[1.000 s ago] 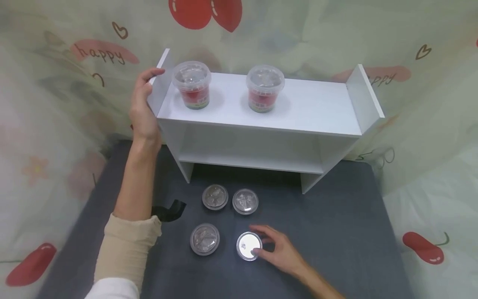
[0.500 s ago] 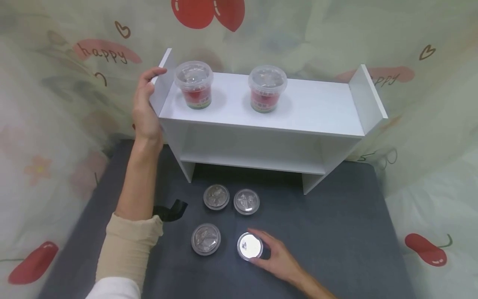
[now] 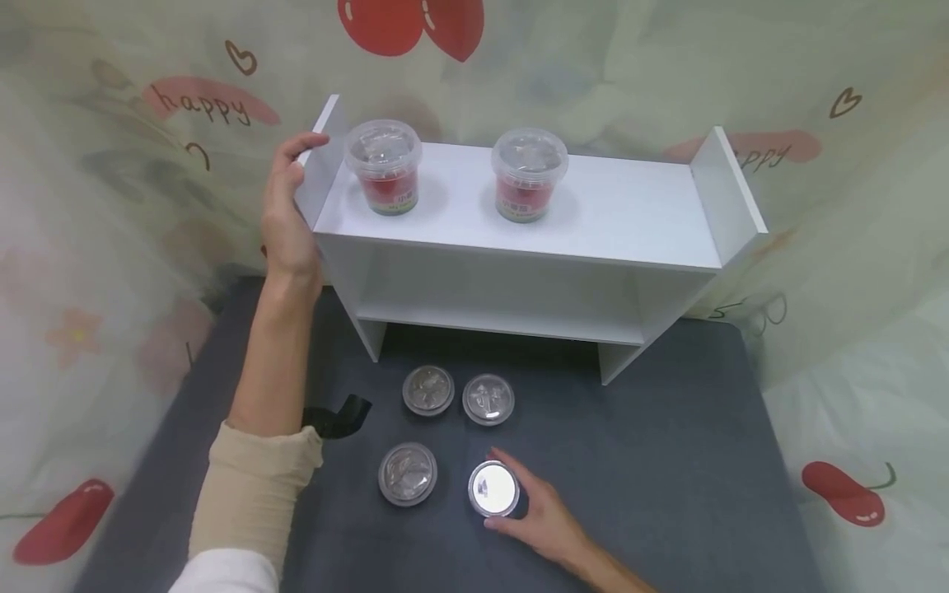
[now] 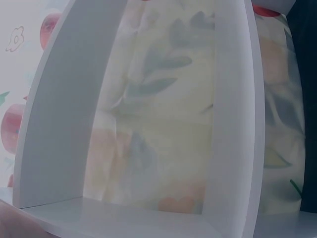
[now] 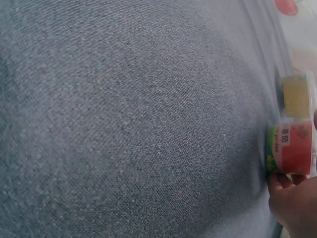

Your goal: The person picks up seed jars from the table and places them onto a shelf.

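At the upper left of the head view, my left hand [image 3: 287,226] grips the side panel of the white shelf [image 3: 623,206], its fingertips over the panel's edge. In the left wrist view the shelf compartment [image 4: 233,124] fills most of the picture. Low in the head view, my right hand [image 3: 541,515] holds a small clear-lidded cup [image 3: 493,489] between thumb and fingers; its lid shines white. The right wrist view shows this cup's red and green label [image 5: 292,148] side-on. On the shelf's top board stand two clear-lidded cups with red labels, one left [image 3: 385,177] and one middle [image 3: 528,181].
Three more lidded cups stand on the dark grey table: one back left [image 3: 428,390], one back right [image 3: 488,399], one front left [image 3: 408,474]. A black strap [image 3: 341,417] shows beside the left forearm. A printed curtain [image 3: 630,66] surrounds the table.
My right thumb has moved from over the lid to the cup's near side, and the fingers have come round its far side. My left hand stays on the shelf.
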Motion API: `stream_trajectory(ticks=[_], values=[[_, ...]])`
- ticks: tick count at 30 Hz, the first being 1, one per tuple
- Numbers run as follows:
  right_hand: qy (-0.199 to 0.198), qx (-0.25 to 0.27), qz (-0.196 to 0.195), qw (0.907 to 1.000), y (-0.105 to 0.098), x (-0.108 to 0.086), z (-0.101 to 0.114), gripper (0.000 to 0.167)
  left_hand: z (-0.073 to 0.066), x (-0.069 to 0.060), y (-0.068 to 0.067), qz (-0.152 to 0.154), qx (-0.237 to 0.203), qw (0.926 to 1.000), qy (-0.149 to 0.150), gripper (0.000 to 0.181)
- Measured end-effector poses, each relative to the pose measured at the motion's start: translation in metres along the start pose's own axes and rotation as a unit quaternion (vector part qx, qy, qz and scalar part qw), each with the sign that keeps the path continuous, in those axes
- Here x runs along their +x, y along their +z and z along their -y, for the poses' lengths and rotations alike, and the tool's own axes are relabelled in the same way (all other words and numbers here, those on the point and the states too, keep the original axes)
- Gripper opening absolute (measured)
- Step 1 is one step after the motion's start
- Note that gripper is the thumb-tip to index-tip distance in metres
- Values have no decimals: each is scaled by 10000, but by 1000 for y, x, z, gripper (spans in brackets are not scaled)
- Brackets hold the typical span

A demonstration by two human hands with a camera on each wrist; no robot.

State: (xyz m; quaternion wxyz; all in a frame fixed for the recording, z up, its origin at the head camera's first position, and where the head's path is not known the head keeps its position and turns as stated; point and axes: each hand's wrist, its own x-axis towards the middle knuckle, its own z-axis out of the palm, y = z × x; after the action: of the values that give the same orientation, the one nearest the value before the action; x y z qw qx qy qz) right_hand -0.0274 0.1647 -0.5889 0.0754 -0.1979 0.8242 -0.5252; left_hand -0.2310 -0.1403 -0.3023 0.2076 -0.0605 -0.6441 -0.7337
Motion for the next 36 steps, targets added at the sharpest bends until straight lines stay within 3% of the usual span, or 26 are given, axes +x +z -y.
stream_trajectory(ticks=[10, 16, 20, 24, 31, 36], values=[[-128, -125, -184, 9997, 1, 2, 3, 85, 2, 1, 2, 21, -4, 10000, -14, 41], [134, 89, -234, 9996, -7, 6, 31, 84, 1, 0, 1, 16, 57, 10000, -24, 41], [235, 579, -162, 9979, -16, 9, 46, 81, 0, 0, 1, 7, 122, 9999, -16, 42], [99, 970, -122, 9952, -23, 11, 52, 77, 0, 0, 1, 9, 175, 9998, -25, 42], [-322, 845, -254, 9956, -31, 16, 58, 76, 0, 0, 0, 8, 215, 9998, -14, 42], [-363, 852, -356, 9951, -35, 20, 60, 76, 0, 0, 0, 10, 141, 9999, 2, 42]])
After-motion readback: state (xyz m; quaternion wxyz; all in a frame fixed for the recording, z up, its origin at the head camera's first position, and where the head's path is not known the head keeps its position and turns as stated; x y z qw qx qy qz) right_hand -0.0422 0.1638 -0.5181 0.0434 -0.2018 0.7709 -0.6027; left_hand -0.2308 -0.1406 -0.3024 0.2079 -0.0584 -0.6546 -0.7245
